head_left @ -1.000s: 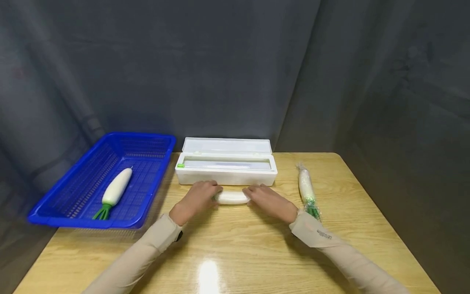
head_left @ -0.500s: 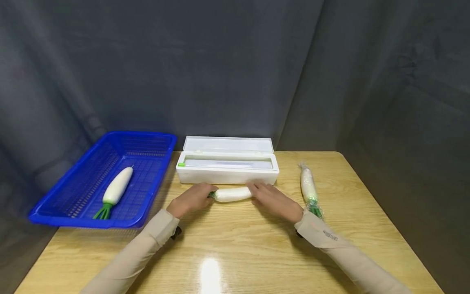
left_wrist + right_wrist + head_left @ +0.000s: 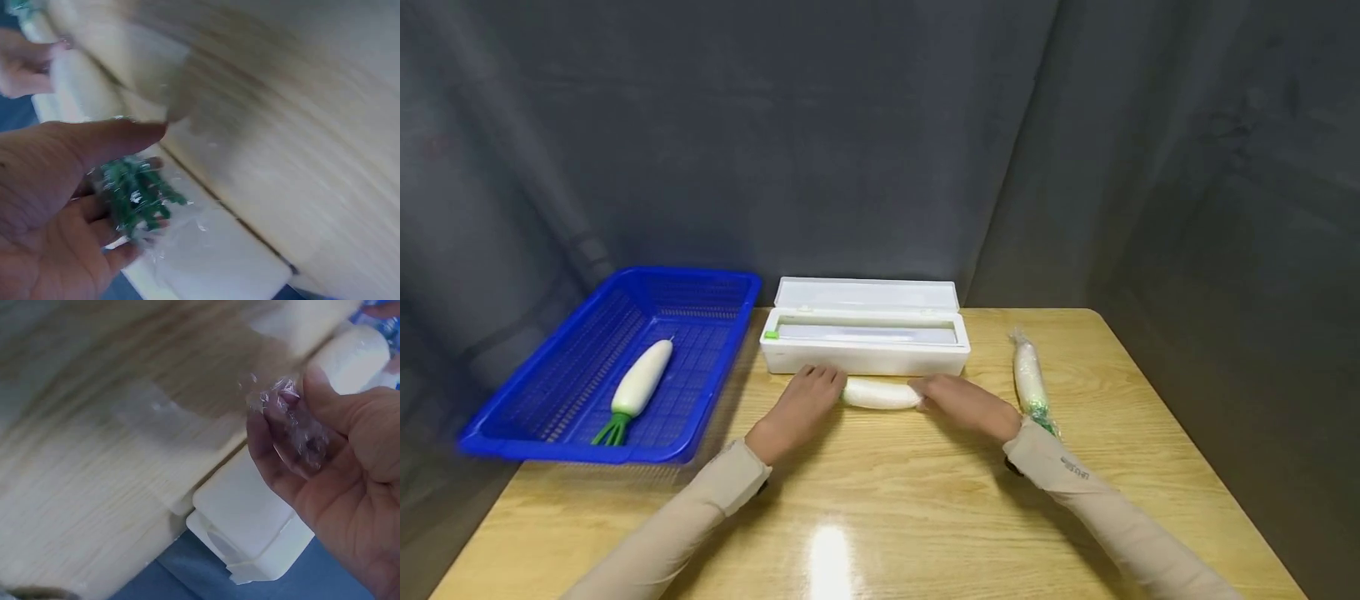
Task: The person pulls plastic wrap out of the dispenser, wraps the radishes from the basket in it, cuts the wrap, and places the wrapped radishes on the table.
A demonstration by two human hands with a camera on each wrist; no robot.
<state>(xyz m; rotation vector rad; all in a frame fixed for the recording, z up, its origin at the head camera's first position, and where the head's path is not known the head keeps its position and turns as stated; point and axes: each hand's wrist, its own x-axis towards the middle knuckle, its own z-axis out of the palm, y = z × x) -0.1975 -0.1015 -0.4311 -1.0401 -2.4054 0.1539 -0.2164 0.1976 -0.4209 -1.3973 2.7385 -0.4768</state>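
Observation:
A white daikon radish (image 3: 882, 394) wrapped in clear film lies crosswise between my hands, just in front of a white plastic wrap box (image 3: 865, 360). Its green leaves (image 3: 134, 190) show through the film in the left wrist view, with the curled fingers and thumb of my left hand (image 3: 805, 402) around that end. At the opposite end, my right hand (image 3: 966, 402) holds a crumpled tail of plastic wrap (image 3: 300, 428) between thumb and fingers. The leaves are hidden behind my left hand in the head view.
A blue basket (image 3: 694, 442) on the left holds an unwrapped daikon (image 3: 642, 379). Another film-wrapped daikon (image 3: 1028, 375) lies on the right of the wooden table (image 3: 910, 508), near my right sleeve. The box lid (image 3: 867, 293) stands raised toward the grey curtain (image 3: 850, 150).
The daikon was tilted with its leaf stems showing half a second ago; now it lies more level and my left hand covers the leaves. Both hands have shifted slightly around its ends.

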